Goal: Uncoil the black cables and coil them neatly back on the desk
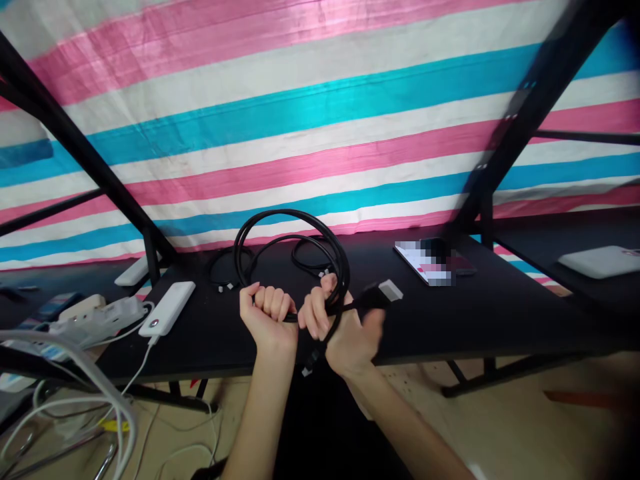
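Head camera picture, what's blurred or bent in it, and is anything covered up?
Head view: the right hand and the plug smear with motion; the left hand gripping the coiled black cable is sharper; the black frame posts lean and blur toward the edges; a pixelated patch hides the item on the table.

Glossy blk cable (295, 230), matt tbl (475, 313).

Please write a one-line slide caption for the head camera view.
Both hands, left hand and right hand, hold a coiled black cable above a black table.

Makeshift electronics workspace: black table (500, 313), striped tarp (320, 100) backdrop, power banks (167, 308).
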Tool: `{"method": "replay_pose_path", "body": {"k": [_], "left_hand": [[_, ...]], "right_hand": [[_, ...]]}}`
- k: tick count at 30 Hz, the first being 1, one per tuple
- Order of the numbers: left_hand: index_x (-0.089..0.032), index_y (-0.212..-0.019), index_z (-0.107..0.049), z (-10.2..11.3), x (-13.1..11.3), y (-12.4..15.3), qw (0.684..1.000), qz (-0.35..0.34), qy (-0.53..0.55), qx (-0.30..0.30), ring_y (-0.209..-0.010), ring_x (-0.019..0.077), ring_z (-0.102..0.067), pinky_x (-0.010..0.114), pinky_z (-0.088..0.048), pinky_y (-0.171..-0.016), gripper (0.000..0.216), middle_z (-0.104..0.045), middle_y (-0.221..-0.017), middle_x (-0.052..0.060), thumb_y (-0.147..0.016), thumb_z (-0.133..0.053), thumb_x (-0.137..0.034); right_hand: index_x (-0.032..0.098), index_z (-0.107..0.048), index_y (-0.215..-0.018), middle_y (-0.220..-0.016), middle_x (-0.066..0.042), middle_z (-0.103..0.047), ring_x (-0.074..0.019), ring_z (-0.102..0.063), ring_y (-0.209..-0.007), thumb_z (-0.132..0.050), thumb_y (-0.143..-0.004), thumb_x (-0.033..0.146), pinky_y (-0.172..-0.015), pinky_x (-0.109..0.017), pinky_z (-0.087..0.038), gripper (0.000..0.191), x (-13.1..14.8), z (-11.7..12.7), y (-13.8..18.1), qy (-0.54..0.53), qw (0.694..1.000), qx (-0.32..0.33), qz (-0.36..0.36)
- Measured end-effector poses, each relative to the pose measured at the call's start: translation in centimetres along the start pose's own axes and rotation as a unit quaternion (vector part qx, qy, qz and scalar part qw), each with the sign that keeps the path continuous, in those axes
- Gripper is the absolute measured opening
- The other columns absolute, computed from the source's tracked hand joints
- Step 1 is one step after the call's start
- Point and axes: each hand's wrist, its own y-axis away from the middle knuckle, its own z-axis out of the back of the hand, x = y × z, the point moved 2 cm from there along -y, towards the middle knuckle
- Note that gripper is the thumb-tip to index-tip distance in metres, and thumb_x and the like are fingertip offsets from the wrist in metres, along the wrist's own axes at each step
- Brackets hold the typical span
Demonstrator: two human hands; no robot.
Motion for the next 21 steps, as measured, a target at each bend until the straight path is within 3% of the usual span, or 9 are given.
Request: {"method": "replay_pose_path", "body": {"k": [3, 6, 8, 10, 12, 14, 17, 21], "left_hand": [[-0.019, -0.048, -0.009, 0.7, -0.2, 0.2, 0.999, 0.002, -0.048, 0.025, -0.030, 0.0061, -0.010, 0.021, -0.014, -0.029, 0.045, -0.010, -0.038, -0.007, -0.078, -0.042, -0.017], [-0.019, -0.044, -0.021, 1.7, -1.3, 0.2, 0.984, 0.015, -0.163, 0.064, -0.030, 0.0052, -0.014, 0.020, -0.015, -0.029, 0.045, -0.016, -0.036, -0.008, -0.079, -0.050, -0.018], [-0.018, -0.048, -0.033, 2.1, -2.4, 0.3, 0.959, 0.019, -0.266, 0.095, -0.030, 0.0035, -0.013, 0.018, -0.014, -0.029, 0.039, -0.019, -0.038, -0.010, -0.078, -0.058, -0.020], [-0.018, -0.062, -0.049, 1.9, -3.4, 0.4, 0.919, 0.041, -0.361, 0.153, -0.031, 0.0023, -0.014, 0.015, -0.023, -0.031, 0.021, -0.021, -0.042, -0.012, -0.077, -0.064, -0.022], [-0.019, -0.085, -0.058, 1.4, -4.1, 0.8, 0.872, 0.061, -0.431, 0.223, -0.032, 0.0030, -0.024, 0.019, -0.041, -0.039, 0.012, -0.026, -0.044, -0.013, -0.078, -0.065, -0.026], [-0.020, -0.099, -0.059, 0.6, -4.7, 1.0, 0.832, 0.055, -0.485, 0.263, -0.034, 0.0053, -0.035, 0.026, -0.051, -0.051, 0.023, -0.033, -0.045, -0.012, -0.079, -0.065, -0.029], [-0.017, -0.095, -0.064, -0.8, -5.4, 1.0, 0.792, 0.039, -0.545, 0.273, -0.032, 0.0063, -0.038, 0.025, -0.051, -0.049, 0.022, -0.041, -0.042, -0.009, -0.077, -0.067, -0.030], [-0.013, -0.092, -0.070, -2.7, -5.9, 0.8, 0.772, 0.075, -0.557, 0.296, -0.032, 0.0092, -0.046, 0.024, -0.051, -0.049, 0.022, -0.046, -0.040, -0.005, -0.071, -0.072, -0.021]], "right_hand": [[0.022, -0.042, -0.067, -0.033, 0.014, -0.024, -0.0042, -0.015, -0.027, -0.063, -0.078, 0.056, -0.035, -0.020, -0.031, 0.041, 0.5, 0.8, -0.6, 0.054, 0.997, 0.009, -0.054], [0.020, -0.038, -0.056, -0.031, 0.013, -0.023, -0.0025, -0.014, -0.024, -0.063, -0.077, 0.056, -0.028, -0.017, -0.026, 0.049, 2.2, 1.8, -1.5, 0.109, 0.981, 0.032, -0.158], [0.019, -0.038, -0.053, -0.032, 0.013, -0.025, -0.0019, -0.016, -0.023, -0.067, -0.073, 0.055, -0.027, -0.016, -0.023, 0.050, 3.6, 2.4, -2.1, 0.164, 0.960, 0.028, -0.227], [0.019, -0.036, -0.052, -0.030, 0.012, -0.025, -0.0017, -0.017, -0.023, -0.066, -0.074, 0.053, -0.027, -0.015, -0.023, 0.050, 4.9, 2.9, -2.8, 0.208, 0.941, 0.010, -0.267], [0.019, -0.036, -0.050, -0.028, 0.012, -0.025, -0.0018, -0.018, -0.022, -0.063, -0.077, 0.051, -0.027, -0.015, -0.025, 0.050, 5.9, 3.2, -3.4, 0.240, 0.925, 0.018, -0.293], [0.019, -0.038, -0.051, -0.028, 0.012, -0.026, -0.0018, -0.018, -0.022, -0.062, -0.079, 0.049, -0.029, -0.016, -0.029, 0.047, 6.4, 3.3, -3.9, 0.274, 0.908, 0.052, -0.314], [0.019, -0.042, -0.055, -0.029, 0.012, -0.028, -0.0019, -0.020, -0.021, -0.060, -0.081, 0.047, -0.032, -0.017, -0.035, 0.042, 6.7, 3.6, -4.2, 0.329, 0.892, 0.060, -0.304], [0.019, -0.045, -0.060, -0.030, 0.012, -0.031, -0.0029, -0.029, -0.023, -0.055, -0.084, 0.046, -0.040, -0.019, -0.043, 0.038, 6.0, 4.4, -4.3, 0.363, 0.887, 0.065, -0.277]]}}
